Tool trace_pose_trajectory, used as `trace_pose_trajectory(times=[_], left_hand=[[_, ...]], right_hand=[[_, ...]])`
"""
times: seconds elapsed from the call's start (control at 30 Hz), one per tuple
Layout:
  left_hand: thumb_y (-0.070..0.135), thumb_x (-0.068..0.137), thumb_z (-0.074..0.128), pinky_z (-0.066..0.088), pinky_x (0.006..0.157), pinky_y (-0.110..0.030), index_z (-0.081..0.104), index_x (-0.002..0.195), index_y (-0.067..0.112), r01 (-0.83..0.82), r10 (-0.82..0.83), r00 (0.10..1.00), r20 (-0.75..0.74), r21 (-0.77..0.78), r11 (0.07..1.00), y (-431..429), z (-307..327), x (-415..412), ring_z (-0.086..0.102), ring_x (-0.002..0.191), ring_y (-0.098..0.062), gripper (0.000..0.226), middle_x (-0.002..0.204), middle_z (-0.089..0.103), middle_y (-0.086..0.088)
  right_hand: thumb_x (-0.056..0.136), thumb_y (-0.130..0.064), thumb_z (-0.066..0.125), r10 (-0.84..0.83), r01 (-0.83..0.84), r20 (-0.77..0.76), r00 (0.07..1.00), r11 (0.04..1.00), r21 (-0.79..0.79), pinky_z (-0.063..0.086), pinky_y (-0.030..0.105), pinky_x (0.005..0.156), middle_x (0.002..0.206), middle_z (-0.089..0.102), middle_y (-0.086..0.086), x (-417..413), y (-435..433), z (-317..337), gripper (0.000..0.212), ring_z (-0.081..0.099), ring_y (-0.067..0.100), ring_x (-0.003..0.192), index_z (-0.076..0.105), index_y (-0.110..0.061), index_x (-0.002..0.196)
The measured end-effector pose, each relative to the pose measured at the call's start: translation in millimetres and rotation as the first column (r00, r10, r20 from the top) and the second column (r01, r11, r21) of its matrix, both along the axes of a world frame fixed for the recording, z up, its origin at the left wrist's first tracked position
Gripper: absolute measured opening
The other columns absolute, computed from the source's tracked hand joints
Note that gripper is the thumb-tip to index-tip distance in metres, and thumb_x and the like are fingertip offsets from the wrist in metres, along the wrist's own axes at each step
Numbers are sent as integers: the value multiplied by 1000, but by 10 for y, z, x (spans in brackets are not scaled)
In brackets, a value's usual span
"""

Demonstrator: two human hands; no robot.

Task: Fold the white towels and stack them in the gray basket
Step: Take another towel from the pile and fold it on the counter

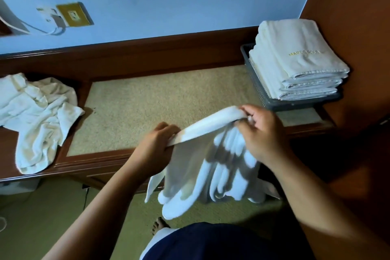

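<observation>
At the left end of the brown wooden desk (95, 161), a heap of crumpled white towels (35, 116) spills over the front edge, not yet folded. Near the middle of that edge the person's left hand (156, 143) has its fingers curled round one end of a soft white terry towel (206, 154). The right hand (261, 133) pinches the other end, a little higher and further back. The held hem runs left to right between them, and the rest hangs in bunched pleats below the desktop. I'd say it needs spreading on the beige inset top (164, 95) before any fold. At the right end, just beyond the right hand, sits the gray slatted plastic basket (295, 104). A stack of folded white towels (299, 63) rises above its rim, so the right hand is nearer for placing.
</observation>
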State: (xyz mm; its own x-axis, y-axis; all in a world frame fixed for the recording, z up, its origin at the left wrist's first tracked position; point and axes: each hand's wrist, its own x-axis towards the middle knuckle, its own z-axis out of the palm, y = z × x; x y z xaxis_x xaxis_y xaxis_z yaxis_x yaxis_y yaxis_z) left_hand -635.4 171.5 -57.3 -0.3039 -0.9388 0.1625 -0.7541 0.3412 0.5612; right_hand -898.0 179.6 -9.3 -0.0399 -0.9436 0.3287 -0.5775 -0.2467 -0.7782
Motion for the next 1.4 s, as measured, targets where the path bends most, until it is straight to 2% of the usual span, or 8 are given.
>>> trace_pose_trajectory(times=[0.2, 0.37, 0.53, 0.77, 0.93, 1.07, 1.2, 1.4], left_hand=[[0, 94, 52, 37, 66, -35, 65, 97, 6, -451, 432, 892, 131, 202, 869, 58, -756, 619, 60, 84, -38, 15, 85, 54, -6], [22, 105, 47, 37, 55, -28, 64, 87, 14, -656, 672, 721, -169, 147, 740, 63, -414, 685, 57, 67, -24, 26, 71, 60, -4], [43, 99, 56, 46, 54, -24, 71, 84, 27, -394, 446, 765, -465, 210, 895, 57, 211, 348, 57, 58, -6, 27, 65, 66, 7], [15, 102, 55, 53, 60, -48, 63, 121, 23, 82, 153, 733, -663, 310, 947, 167, 654, -315, 62, 68, -30, 23, 80, 64, -29], [20, 98, 55, 44, 69, -41, 76, 104, 25, 96, 163, 684, -711, 310, 946, 171, 593, -442, 56, 72, -25, 23, 76, 63, -18], [11, 97, 60, 55, 79, -33, 76, 102, 17, 145, 151, 643, -751, 313, 939, 186, 670, -523, 69, 82, -18, 18, 86, 73, -5], [2, 98, 58, 58, 89, -32, 71, 111, 7, 159, 86, 677, -731, 260, 952, 188, 797, -566, 74, 97, -23, 19, 99, 78, -11], [-9, 92, 62, 58, 94, -33, 69, 116, 10, 55, 50, 839, -542, 176, 983, 152, 876, -412, 73, 101, -10, 31, 102, 78, 1]], right_hand=[[74, -40, 55, -241, 220, 218, 946, 969, 116, 49, 42, 64, 63, 60, 3, -467, -188, 25, 20, 54, 14, 64, 66, -26, 83], [79, -45, 62, -299, 272, 74, 951, 929, 252, 48, 42, 62, 69, 60, 20, -732, -248, -197, 37, 52, 18, 64, 64, -7, 82], [92, -29, 67, -62, 163, -220, 974, 865, 474, 37, 28, 54, 57, 58, -3, -516, -124, -476, 28, 54, 17, 57, 63, -11, 70], [85, -38, 74, -20, 3, 35, 999, 900, 436, 37, 22, 51, 57, 59, -10, 95, 110, -488, 25, 51, 3, 53, 61, -21, 72], [64, -55, 83, -64, -136, 471, 880, 916, 379, 40, 32, 53, 50, 49, 2, 66, 229, -214, 46, 47, 19, 47, 57, -21, 80], [52, -63, 89, 106, -237, 311, 944, 876, 421, 55, 40, 63, 74, 70, 3, 118, 316, -146, 53, 63, 26, 65, 67, -29, 87], [80, -43, 78, 114, -142, 96, 989, 921, 362, 54, 35, 77, 80, 71, -9, 266, 299, -212, 17, 66, 8, 79, 71, -29, 88], [87, -43, 64, 154, -332, 431, 889, 866, 374, 36, 30, 59, 65, 57, 2, 89, 238, -150, 38, 49, 11, 61, 64, -7, 75]])
